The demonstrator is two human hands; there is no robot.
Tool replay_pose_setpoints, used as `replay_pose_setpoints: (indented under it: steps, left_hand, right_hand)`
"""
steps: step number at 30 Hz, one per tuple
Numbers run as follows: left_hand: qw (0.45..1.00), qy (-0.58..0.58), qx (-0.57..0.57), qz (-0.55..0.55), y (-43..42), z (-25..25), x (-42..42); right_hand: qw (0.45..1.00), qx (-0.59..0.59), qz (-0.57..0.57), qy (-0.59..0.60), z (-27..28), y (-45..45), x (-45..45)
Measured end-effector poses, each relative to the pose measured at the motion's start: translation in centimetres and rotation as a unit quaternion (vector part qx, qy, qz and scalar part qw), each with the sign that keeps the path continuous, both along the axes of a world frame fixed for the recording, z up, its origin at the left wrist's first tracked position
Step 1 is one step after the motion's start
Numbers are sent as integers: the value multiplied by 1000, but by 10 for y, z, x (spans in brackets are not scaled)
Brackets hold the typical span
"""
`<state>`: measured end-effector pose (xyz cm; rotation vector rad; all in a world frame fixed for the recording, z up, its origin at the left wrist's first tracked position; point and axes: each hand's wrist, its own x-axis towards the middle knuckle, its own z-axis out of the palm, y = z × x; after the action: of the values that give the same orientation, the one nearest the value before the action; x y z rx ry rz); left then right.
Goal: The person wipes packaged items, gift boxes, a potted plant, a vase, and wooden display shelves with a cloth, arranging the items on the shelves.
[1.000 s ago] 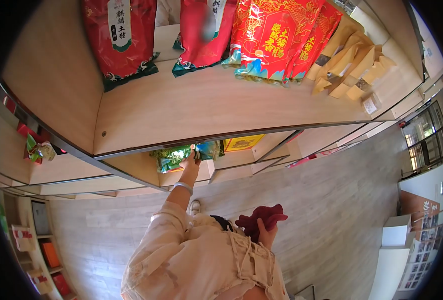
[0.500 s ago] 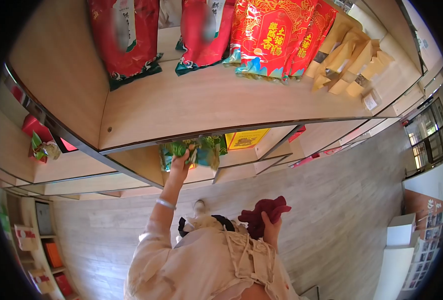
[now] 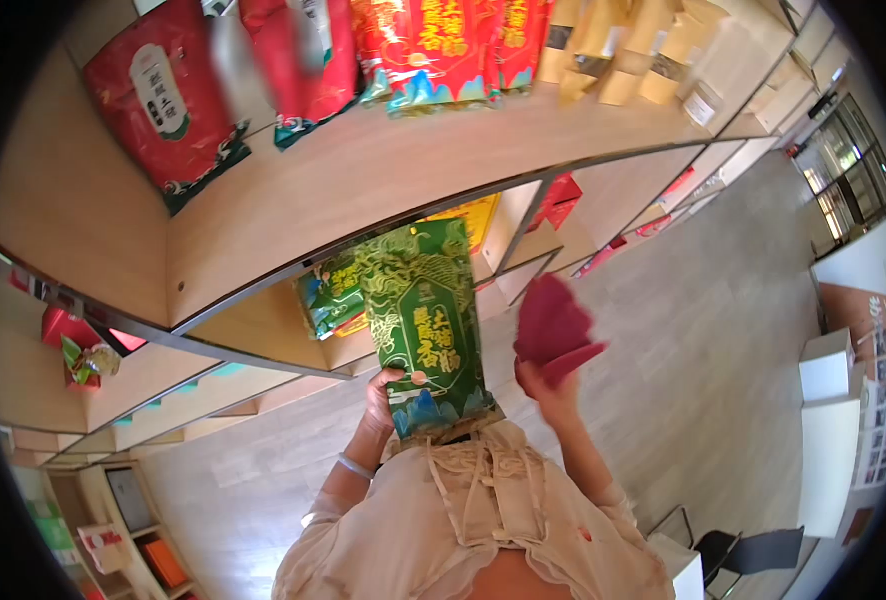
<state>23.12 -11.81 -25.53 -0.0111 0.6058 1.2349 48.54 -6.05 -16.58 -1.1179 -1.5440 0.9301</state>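
Observation:
A green printed food pouch (image 3: 428,325) with gold dragon artwork is upright in front of my body. My left hand (image 3: 381,398) grips its lower left edge, thumb on the front face. My right hand (image 3: 551,390) is closed on a dark red cloth (image 3: 553,330), raised to the right of the pouch and apart from it. Another green pouch (image 3: 333,295) stands in the lower shelf compartment behind the held one, which partly hides it. Beside it, a yellow package (image 3: 471,220) is also partly covered.
On the upper shelf (image 3: 363,185) stand dark red bags (image 3: 168,100), bright red pouches (image 3: 438,50), brown paper pouches (image 3: 613,50) and a small jar (image 3: 703,103). A red box (image 3: 555,200) sits in a neighbouring compartment. A chair (image 3: 743,550) is at lower right.
My left hand has drawn the green pouch out of the lower compartment toward my body. My right hand has lifted the red cloth upward, and the view has shifted.

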Motion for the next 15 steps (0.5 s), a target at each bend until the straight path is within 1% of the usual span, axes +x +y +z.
replay_pose_setpoints:
  steps: [1, 2, 3, 5, 6, 8, 9, 10, 11, 12, 13, 14, 15]
  left_hand:
    - [1000, 1, 1, -10, 4, -5, 11]
    - [999, -43, 10, -5, 10, -15, 20]
    - [996, -88, 18, 1, 14, -21, 29]
    - [996, -83, 26, -35, 20, -10, 48]
    - [994, -78, 35, -63, 22, -2, 57]
    - [989, -67, 47, -122, 22, 14, 73]
    - [985, -60, 56, -152, 23, 18, 81]
    - [984, 98, 77, -125, 24, 3, 89]
    - [982, 101, 81, -134, 25, 11, 91]
    - [977, 100, 59, -181, 22, 26, 93]
    - [968, 98, 35, -227, 21, 33, 94]
    - [962, 88, 10, -257, 22, 33, 92]
    - [960, 89, 7, -267, 23, 34, 95]
  right_hand:
    - [980, 11, 127, -155, 2, -7, 4]
    - [920, 252, 224, -201, 0, -5, 0]
    - [897, 228, 209, -315, -1, -21, -15]
    - [827, 322, 224, -402, -14, -42, -16]
    - [829, 319, 219, -404, -17, -39, -10]
    - [829, 275, 182, -451, -19, -29, 4]
    - [844, 214, 147, -469, 1, -19, 7]
    - [855, 154, 109, -484, 22, -4, 10]
    - [874, 165, 56, -454, 28, 13, 15]
    - [890, 172, 2, -423, 33, 26, 21]
    - [891, 166, -9, -422, 35, 40, 25]
    - [912, 145, -57, -380, 36, 53, 30]
    - [927, 125, -103, -337, 39, 56, 32]
